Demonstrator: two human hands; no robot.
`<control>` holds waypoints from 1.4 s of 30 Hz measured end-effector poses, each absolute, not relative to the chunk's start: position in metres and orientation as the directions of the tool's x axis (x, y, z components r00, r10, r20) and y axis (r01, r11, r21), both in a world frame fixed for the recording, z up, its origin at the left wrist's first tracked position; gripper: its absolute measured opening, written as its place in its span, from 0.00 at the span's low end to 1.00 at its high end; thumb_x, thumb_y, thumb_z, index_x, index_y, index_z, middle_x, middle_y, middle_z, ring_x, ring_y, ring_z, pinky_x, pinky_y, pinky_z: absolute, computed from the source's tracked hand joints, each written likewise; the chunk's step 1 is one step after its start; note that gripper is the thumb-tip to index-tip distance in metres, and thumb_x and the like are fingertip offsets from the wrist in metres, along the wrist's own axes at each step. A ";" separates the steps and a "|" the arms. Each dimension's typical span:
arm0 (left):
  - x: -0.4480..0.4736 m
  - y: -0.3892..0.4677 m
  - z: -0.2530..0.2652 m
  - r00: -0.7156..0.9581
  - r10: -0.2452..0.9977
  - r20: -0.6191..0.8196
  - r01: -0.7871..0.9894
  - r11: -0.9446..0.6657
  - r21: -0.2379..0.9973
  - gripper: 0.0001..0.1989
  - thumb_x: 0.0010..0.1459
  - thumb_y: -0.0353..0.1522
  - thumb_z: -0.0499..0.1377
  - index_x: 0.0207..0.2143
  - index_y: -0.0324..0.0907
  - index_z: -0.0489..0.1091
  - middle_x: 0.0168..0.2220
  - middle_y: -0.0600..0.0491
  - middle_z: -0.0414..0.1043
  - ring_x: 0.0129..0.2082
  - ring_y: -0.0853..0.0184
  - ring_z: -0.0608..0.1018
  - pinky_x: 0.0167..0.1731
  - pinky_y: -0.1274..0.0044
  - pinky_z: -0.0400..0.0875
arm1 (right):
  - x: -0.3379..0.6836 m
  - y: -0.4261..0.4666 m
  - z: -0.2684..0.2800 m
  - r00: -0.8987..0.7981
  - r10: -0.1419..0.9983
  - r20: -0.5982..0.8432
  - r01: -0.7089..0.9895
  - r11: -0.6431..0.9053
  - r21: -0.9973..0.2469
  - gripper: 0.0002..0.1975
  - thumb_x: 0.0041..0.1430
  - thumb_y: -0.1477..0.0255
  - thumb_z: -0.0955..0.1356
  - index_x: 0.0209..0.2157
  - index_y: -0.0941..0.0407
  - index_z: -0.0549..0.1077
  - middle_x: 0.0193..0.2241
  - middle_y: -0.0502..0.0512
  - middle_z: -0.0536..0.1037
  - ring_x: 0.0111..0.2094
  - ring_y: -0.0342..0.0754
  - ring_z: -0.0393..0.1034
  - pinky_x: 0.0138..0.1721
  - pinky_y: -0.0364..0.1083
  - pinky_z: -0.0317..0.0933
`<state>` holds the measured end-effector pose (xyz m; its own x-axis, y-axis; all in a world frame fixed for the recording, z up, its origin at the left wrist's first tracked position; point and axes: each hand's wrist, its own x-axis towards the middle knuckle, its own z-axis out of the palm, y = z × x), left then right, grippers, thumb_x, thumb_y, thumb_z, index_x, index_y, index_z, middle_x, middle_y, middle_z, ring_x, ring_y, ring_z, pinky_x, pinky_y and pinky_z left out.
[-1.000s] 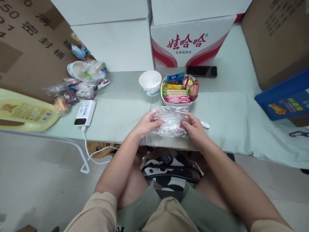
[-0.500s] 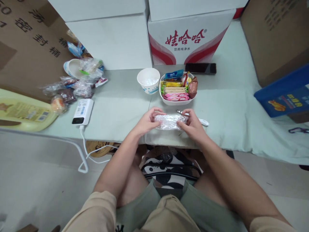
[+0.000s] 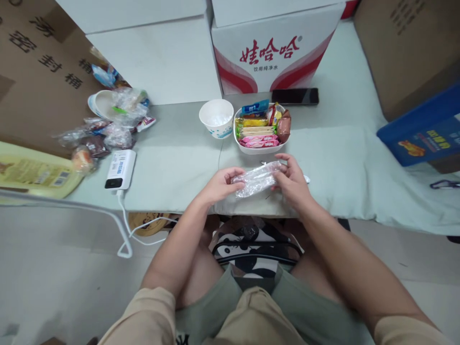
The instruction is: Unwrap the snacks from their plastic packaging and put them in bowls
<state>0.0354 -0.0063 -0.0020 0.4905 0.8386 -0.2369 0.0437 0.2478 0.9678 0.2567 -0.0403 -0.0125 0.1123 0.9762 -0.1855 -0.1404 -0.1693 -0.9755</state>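
Between my two hands is a bundle of clear, crinkled plastic wrap (image 3: 257, 180), held just above the front of the table. My left hand (image 3: 223, 184) is closed on its left end, thumb on top. At the right end, my right hand (image 3: 292, 181) grips it between thumb and fingers. Whether anything lies inside the wrap I cannot tell. A white-handled tool (image 3: 306, 179) lies on the cloth, mostly hidden behind my right hand. Just beyond the hands sits a white bowl (image 3: 262, 150) packed with wrapped snacks, with a paper cup (image 3: 216, 119) beside it.
A black phone (image 3: 295, 96) lies before the white and red carton (image 3: 273, 60). To the left are a power bank (image 3: 120, 168) with a white cable, a heap of wrapped snacks (image 3: 118, 134) and a yellow jug (image 3: 39, 172). A blue box (image 3: 420, 136) stands at the right.
The plastic bundle has gone from level to tilted, its right end raised. My right hand has lifted slightly, and the bundle looks flatter and more stretched out.
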 end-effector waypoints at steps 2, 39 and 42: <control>0.036 -0.005 -0.003 0.416 0.884 -0.213 -0.048 0.255 0.966 0.22 0.41 0.38 0.74 0.38 0.40 0.73 0.33 0.55 0.74 0.30 0.72 0.74 0.33 0.79 0.70 | 0.260 -0.039 -0.013 0.191 0.959 -0.210 -0.201 -0.171 -0.964 0.23 0.51 0.65 0.69 0.48 0.48 0.62 0.43 0.50 0.76 0.30 0.43 0.71 0.23 0.41 0.65; 0.059 -0.021 -0.004 0.416 0.898 -0.142 -0.079 0.191 0.978 0.24 0.45 0.39 0.72 0.43 0.43 0.69 0.35 0.55 0.74 0.33 0.70 0.75 0.36 0.78 0.69 | 0.236 -0.050 -0.018 -0.123 0.992 0.008 0.049 0.014 -0.999 0.20 0.54 0.67 0.70 0.47 0.51 0.63 0.36 0.49 0.70 0.27 0.42 0.65 0.30 0.44 0.62; 0.054 -0.018 -0.011 0.345 0.921 -0.182 0.015 0.189 0.982 0.20 0.45 0.39 0.70 0.38 0.41 0.68 0.33 0.54 0.73 0.33 0.69 0.75 0.36 0.78 0.69 | 0.232 -0.050 -0.021 -0.127 0.991 0.049 0.081 0.060 -0.995 0.27 0.55 0.68 0.69 0.55 0.50 0.59 0.45 0.55 0.73 0.35 0.45 0.72 0.37 0.46 0.67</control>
